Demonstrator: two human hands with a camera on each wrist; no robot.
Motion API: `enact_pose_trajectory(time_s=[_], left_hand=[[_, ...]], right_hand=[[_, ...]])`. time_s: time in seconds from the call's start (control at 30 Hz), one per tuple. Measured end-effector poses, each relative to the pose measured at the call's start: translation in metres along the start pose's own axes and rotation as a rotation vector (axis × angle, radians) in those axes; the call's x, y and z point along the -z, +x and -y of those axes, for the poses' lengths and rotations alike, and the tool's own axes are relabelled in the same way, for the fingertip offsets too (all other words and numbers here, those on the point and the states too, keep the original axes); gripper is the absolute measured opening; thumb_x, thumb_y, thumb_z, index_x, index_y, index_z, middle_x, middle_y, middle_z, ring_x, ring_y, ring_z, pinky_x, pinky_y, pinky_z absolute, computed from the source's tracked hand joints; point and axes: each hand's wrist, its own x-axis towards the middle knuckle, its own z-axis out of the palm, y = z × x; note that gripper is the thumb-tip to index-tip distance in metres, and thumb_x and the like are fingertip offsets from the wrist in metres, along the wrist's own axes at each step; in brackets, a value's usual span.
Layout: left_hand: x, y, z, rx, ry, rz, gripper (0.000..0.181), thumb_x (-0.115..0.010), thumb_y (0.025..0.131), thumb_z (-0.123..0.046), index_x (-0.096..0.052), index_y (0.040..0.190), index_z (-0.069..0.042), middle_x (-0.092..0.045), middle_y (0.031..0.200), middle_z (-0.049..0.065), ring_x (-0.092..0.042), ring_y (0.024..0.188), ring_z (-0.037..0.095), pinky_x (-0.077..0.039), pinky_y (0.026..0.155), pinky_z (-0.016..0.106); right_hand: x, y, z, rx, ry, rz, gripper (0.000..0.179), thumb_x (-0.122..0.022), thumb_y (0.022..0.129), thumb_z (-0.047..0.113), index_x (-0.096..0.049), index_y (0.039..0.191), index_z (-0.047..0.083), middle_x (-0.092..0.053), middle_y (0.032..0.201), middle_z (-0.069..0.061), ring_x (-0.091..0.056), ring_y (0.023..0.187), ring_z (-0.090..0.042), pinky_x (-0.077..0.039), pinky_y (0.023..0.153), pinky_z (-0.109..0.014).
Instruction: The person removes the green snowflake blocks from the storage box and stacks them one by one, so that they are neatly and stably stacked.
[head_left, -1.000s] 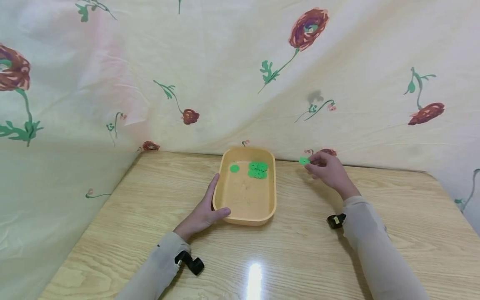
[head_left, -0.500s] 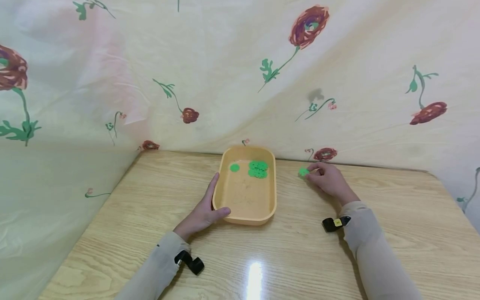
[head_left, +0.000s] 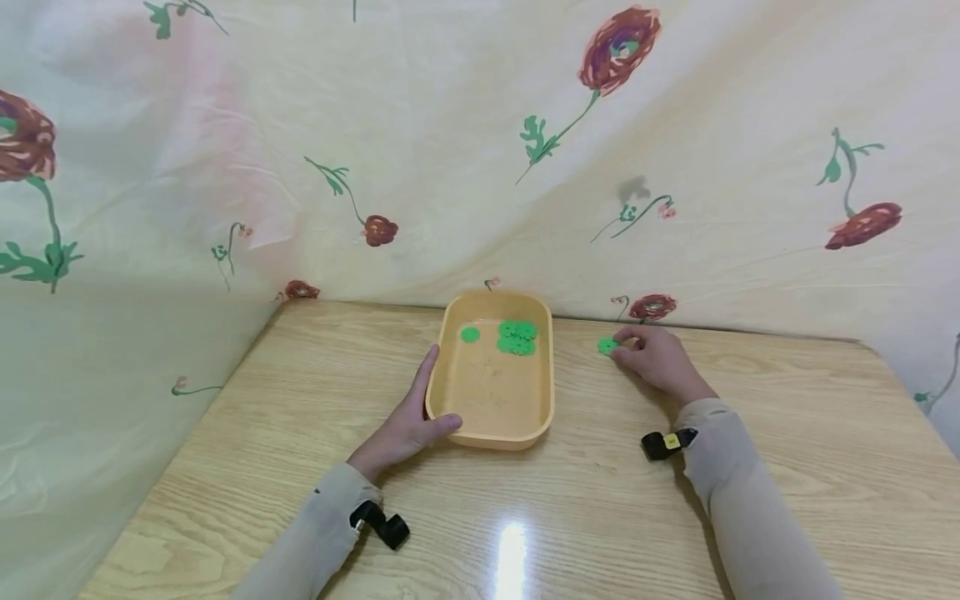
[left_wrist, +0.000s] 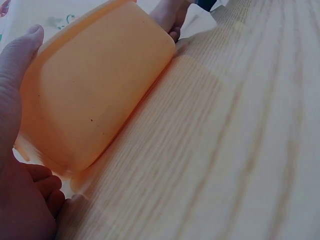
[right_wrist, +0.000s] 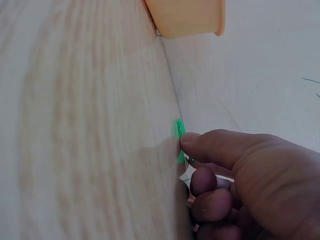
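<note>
A yellow-orange plastic tray sits on the table near the back cloth. My left hand grips its near left corner, thumb at the near rim and fingers along the left side; in the left wrist view the thumb lies against the tray wall. Inside the tray are a single round green disc and a cluster of green flower-shaped discs. To the right of the tray, my right hand pinches another green flower-shaped disc between thumb and fingers, close over the tabletop. The right wrist view shows this disc edge-on.
The wood-grain table reaches back to a hanging flower-print cloth, which also covers the left side. A small black camera is strapped to each wrist.
My right hand has come down and slightly nearer with the green flower-shaped disc, now low over the table. The left hand and the tray stay in place.
</note>
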Motion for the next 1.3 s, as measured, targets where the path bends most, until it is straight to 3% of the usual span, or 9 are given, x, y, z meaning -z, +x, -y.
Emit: enact_pose_trajectory(time_s=[0.27,0.33,0.5,0.57,0.7,1.0,1.3], left_hand=[[0.001,0.001,0.000,-0.010,-0.041,0.030,0.112,-0.076,0.093,-0.028,0.012,0.161,-0.034,-0.007,0.166,0.013,-0.046,0.135,0.032,-0.042,0.104,0.036],[0.001,0.001,-0.001,-0.012,-0.046,0.035,0.112,-0.076,0.093,-0.029,0.013,0.161,-0.033,-0.009,0.166,0.014,-0.047,0.134,0.033,-0.044,0.103,0.036],[0.001,0.001,0.000,-0.014,-0.042,0.040,0.112,-0.075,0.094,-0.031,0.014,0.161,-0.030,-0.009,0.166,0.016,-0.046,0.135,0.034,-0.043,0.103,0.035],[0.001,0.000,0.000,-0.010,-0.042,0.036,0.111,-0.074,0.094,-0.028,0.014,0.161,-0.029,-0.007,0.166,0.015,-0.045,0.136,0.034,-0.042,0.104,0.034],[0.001,0.000,0.000,-0.006,-0.035,0.024,0.110,-0.074,0.094,-0.023,0.013,0.162,-0.029,-0.005,0.167,0.013,-0.043,0.137,0.032,-0.041,0.106,0.035],[0.002,-0.002,0.000,-0.010,-0.027,0.022,0.114,-0.077,0.091,-0.035,0.012,0.162,-0.030,-0.006,0.166,0.016,-0.043,0.137,0.034,-0.041,0.105,0.036],[0.002,-0.004,0.001,-0.014,-0.035,0.036,0.113,-0.076,0.093,-0.031,0.013,0.162,-0.030,-0.004,0.167,0.012,-0.042,0.138,0.032,-0.040,0.106,0.036]], right_hand=[[0.002,0.000,0.005,-0.021,-0.011,0.022,0.039,-0.068,0.097,0.021,-0.062,0.128,-0.003,-0.058,0.085,-0.009,-0.049,0.073,-0.024,-0.040,0.066,-0.037],[0.002,-0.001,0.005,-0.036,0.021,0.019,0.043,-0.067,0.098,0.024,-0.061,0.132,-0.002,-0.060,0.091,-0.011,-0.051,0.078,-0.024,-0.041,0.068,-0.037],[0.006,-0.003,0.012,-0.079,0.214,0.006,0.050,-0.065,0.101,0.031,-0.055,0.139,0.000,-0.062,0.088,-0.016,-0.056,0.065,-0.019,-0.047,0.058,-0.032],[0.009,-0.002,0.018,-0.059,0.294,-0.011,0.049,-0.064,0.102,0.030,-0.055,0.138,-0.002,-0.060,0.079,-0.017,-0.054,0.056,-0.017,-0.047,0.051,-0.031],[0.015,-0.002,0.035,0.011,0.379,-0.053,0.046,-0.064,0.102,0.027,-0.057,0.133,-0.006,-0.062,0.081,-0.022,-0.059,0.057,-0.017,-0.053,0.053,-0.031],[0.019,0.004,0.071,0.047,0.442,-0.057,0.044,-0.064,0.102,0.029,-0.059,0.129,-0.005,-0.064,0.090,-0.029,-0.063,0.066,-0.019,-0.059,0.062,-0.038],[0.020,0.016,0.109,0.095,0.442,-0.103,0.037,-0.063,0.102,0.029,-0.063,0.123,-0.002,-0.065,0.085,-0.026,-0.064,0.064,-0.022,-0.058,0.060,-0.036]])
